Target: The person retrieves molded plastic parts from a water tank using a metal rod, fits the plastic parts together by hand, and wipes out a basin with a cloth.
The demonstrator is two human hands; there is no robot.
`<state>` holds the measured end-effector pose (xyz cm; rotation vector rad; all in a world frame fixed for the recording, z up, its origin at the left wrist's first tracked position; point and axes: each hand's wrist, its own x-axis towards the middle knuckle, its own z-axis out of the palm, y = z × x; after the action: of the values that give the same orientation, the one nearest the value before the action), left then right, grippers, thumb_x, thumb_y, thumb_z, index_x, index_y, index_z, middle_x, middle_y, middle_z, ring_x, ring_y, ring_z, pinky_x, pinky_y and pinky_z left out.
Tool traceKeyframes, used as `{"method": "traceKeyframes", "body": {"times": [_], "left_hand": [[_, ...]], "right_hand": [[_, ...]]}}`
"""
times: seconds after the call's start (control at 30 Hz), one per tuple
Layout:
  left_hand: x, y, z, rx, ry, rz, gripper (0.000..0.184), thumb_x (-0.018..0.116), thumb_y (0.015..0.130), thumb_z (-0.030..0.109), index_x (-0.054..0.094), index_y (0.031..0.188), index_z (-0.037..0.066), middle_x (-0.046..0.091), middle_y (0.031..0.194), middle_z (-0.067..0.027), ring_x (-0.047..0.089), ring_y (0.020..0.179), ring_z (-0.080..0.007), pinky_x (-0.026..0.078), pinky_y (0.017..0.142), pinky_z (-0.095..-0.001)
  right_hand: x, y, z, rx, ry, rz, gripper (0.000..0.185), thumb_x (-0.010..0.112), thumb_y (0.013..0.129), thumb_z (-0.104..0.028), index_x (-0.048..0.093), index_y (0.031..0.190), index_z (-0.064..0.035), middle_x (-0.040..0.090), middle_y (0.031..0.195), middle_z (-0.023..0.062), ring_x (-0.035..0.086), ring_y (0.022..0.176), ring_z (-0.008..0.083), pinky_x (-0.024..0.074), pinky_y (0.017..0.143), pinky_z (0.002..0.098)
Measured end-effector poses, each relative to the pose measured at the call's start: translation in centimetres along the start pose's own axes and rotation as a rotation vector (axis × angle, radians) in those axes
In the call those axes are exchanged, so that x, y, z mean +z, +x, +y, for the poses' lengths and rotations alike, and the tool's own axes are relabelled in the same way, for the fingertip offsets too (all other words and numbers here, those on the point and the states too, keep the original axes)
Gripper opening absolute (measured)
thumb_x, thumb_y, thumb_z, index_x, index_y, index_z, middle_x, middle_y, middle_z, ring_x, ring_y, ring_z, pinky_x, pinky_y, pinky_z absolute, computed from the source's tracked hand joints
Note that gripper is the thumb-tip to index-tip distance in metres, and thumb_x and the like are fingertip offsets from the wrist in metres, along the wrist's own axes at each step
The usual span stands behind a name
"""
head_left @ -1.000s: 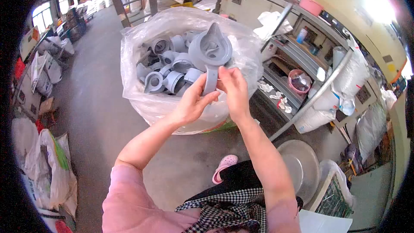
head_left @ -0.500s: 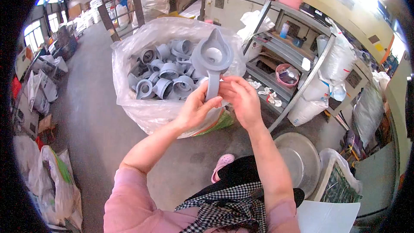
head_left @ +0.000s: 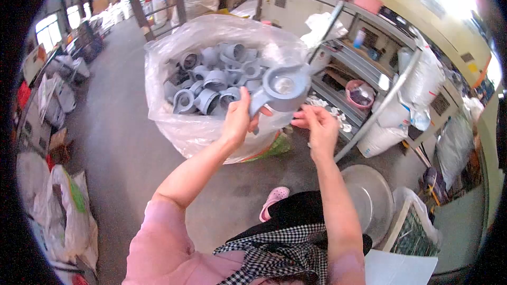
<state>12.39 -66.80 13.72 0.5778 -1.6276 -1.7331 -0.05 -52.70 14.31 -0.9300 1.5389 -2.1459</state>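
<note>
My left hand (head_left: 238, 119) is closed around the handle of a grey plastic jug part (head_left: 290, 81), which has a round opening and a pointed spout. The part is tilted, with its spout toward the upper right, above the near right side of a clear plastic bag (head_left: 174, 126). Just right of the handle and below the ring, my right hand (head_left: 321, 127) has its thumb and fingertips pinched together, apart from the part. Whatever sits in that pinch is too small to make out. Inside the bag lie several similar grey parts (head_left: 214, 80) in a heap.
A metal rack (head_left: 364, 66) stands to the right of the bag, holding a pink basin (head_left: 360, 94) and white scraps. White sacks (head_left: 380, 137) lean beside it. Near my legs, a round metal pan (head_left: 367, 195) is on the floor. Plastic bags (head_left: 68, 216) lie at left.
The jug part has tipped from spout-up toward the right. My right hand has come off the part, moved right and closed into a pinch. The view has shifted slightly.
</note>
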Motion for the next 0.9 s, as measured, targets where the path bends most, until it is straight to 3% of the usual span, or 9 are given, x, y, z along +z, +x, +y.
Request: {"method": "traceKeyframes", "body": {"times": [0.17,0.23,0.33,0.37,0.4,0.43,0.57,0.67,0.9], "left_hand": [[-2.5,0.3,-1.0,-0.097,0.149,-0.065,0.048,0.043,0.094,0.04,0.066,0.075,0.002,0.044,0.044,-0.0033,0.035,0.035,-0.0161,0.029,0.039,-0.0286],[-5.0,2.0,-1.7,0.378,0.715,0.151,0.024,0.057,0.079,0.02,0.058,0.093,0.0,0.056,0.067,-0.0152,0.052,0.059,-0.031,0.041,0.055,-0.0388],[-10.1,5.6,-0.2,0.756,1.161,0.586,0.044,0.067,0.065,0.01,0.052,0.104,-0.002,0.061,0.085,-0.0225,0.059,0.08,-0.0401,0.046,0.067,-0.0454],[-10.6,5.8,3.9,0.22,0.547,0.454,0.028,0.061,0.077,0.014,0.055,0.097,-0.004,0.06,0.076,-0.0198,0.06,0.068,-0.0339,0.046,0.058,-0.0414],[-13.7,9.0,2.1,0.842,1.167,0.7,0.03,0.048,0.09,0.022,0.057,0.089,-0.007,0.057,0.069,-0.0149,0.056,0.054,-0.0237,0.044,0.049,-0.0369],[-15.9,10.9,1.8,0.915,1.152,0.773,0.03,0.047,0.091,0.023,0.057,0.091,-0.006,0.058,0.073,-0.016,0.057,0.058,-0.0238,0.045,0.053,-0.0371],[-24.9,19.8,-0.7,0.588,0.62,0.701,0.032,0.045,0.092,0.023,0.06,0.099,-0.004,0.062,0.089,-0.0203,0.062,0.076,-0.0242,0.046,0.067,-0.0377],[-27.6,22.7,-1.9,0.49,0.818,0.515,0.032,0.045,0.092,0.023,0.062,0.105,0.0,0.064,0.097,-0.0204,0.064,0.086,-0.0231,0.047,0.077,-0.0373],[-5.2,8.4,0.4,0.53,0.724,0.185,0.023,0.048,0.093,0.02,0.062,0.092,0.002,0.052,0.058,-0.0112,0.049,0.052,-0.0137,0.04,0.052,-0.029]], "right_hand": [[-2.7,-0.3,1.8,0.047,-0.089,0.062,0.025,0.055,0.092,-0.019,0.059,0.099,0.0048,0.066,0.085,0.0161,0.067,0.068,0.0217,0.0523,0.062,0.0278],[-3.8,-0.5,2.5,0.1,-0.065,0.11,0.027,0.052,0.093,-0.019,0.057,0.101,0.0059,0.065,0.089,0.0181,0.067,0.073,0.024,0.0531,0.067,0.0295],[-6.7,-0.5,4.1,0.125,-0.069,0.129,0.027,0.045,0.095,-0.015,0.052,0.106,0.0087,0.063,0.097,0.0213,0.065,0.088,0.0284,0.0524,0.08,0.0334],[-7.7,-0.4,4.8,0.118,-0.061,0.128,0.026,0.043,0.096,-0.013,0.051,0.108,0.0088,0.062,0.099,0.0215,0.065,0.091,0.0287,0.0519,0.082,0.034],[-8.5,-0.4,5.0,0.123,-0.058,0.126,0.026,0.043,0.096,-0.013,0.051,0.108,0.0088,0.062,0.099,0.0215,0.065,0.091,0.0287,0.0519,0.082,0.034],[-9.1,-0.3,5.2,0.133,-0.05,0.151,0.025,0.043,0.096,-0.011,0.049,0.11,0.0087,0.061,0.103,0.0217,0.063,0.095,0.0286,0.0508,0.085,0.0344],[-10.1,-0.3,5.8,0.06,-0.099,0.184,0.025,0.045,0.093,-0.006,0.047,0.115,0.0074,0.055,0.115,0.0219,0.057,0.108,0.0278,0.0469,0.093,0.0352],[-11.1,-0.6,5.9,0.129,-0.187,0.197,0.031,0.047,0.089,0.002,0.046,0.12,0.0045,0.051,0.121,0.0185,0.051,0.116,0.0266,0.0418,0.099,0.0348],[-16.5,-3.7,1.9,0.323,-0.343,0.194,0.025,0.048,0.093,-0.009,0.05,0.116,0.0018,0.061,0.101,0.0142,0.064,0.09,0.0227,0.0537,0.072,0.0293]]}}
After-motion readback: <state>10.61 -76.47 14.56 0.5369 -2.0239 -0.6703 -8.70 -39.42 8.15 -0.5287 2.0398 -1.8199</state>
